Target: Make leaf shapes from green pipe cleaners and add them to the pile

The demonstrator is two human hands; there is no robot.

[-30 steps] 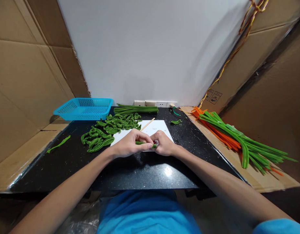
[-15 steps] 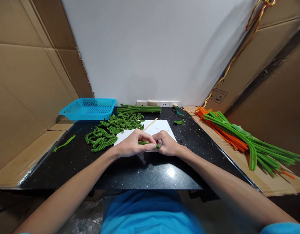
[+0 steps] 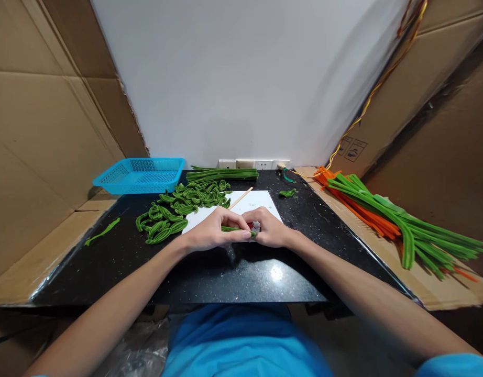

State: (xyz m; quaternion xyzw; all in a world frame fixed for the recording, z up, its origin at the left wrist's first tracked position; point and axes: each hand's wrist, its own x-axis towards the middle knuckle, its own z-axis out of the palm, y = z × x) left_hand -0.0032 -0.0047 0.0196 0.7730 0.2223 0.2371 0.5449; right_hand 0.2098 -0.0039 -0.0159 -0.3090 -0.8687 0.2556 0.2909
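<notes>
My left hand [image 3: 212, 230] is closed, thumb and fingers pinching a green chenille stem [image 3: 230, 229] whose tip pokes out towards the right. Against its fingertips my right hand [image 3: 270, 228] is curled shut around a small red and silver tool [image 3: 256, 226]; most of that tool is hidden, so its kind is unclear. Both hands are over the near part of a white sheet [image 3: 261, 199], where a thin wooden stick [image 3: 241, 197] lies. Left of the sheet, partly over its edge, spreads a heap of looped green chenille pieces [image 3: 194, 198].
A blue perforated basket [image 3: 139, 186] stands at the back left. Behind the heap lies a bundle of green stems [image 3: 223, 175]. Orange strips [image 3: 367, 220] and bright green stems [image 3: 386, 212] rest on cardboard at the right. One leaf-shaped loop [image 3: 287, 193] sits right of the sheet on the black tabletop [image 3: 241, 283].
The view has shifted slightly, moving the scene a little rightward overall. My hands keep the same hold, pressed together over the sheet; slightly more of the silver part shows now.
</notes>
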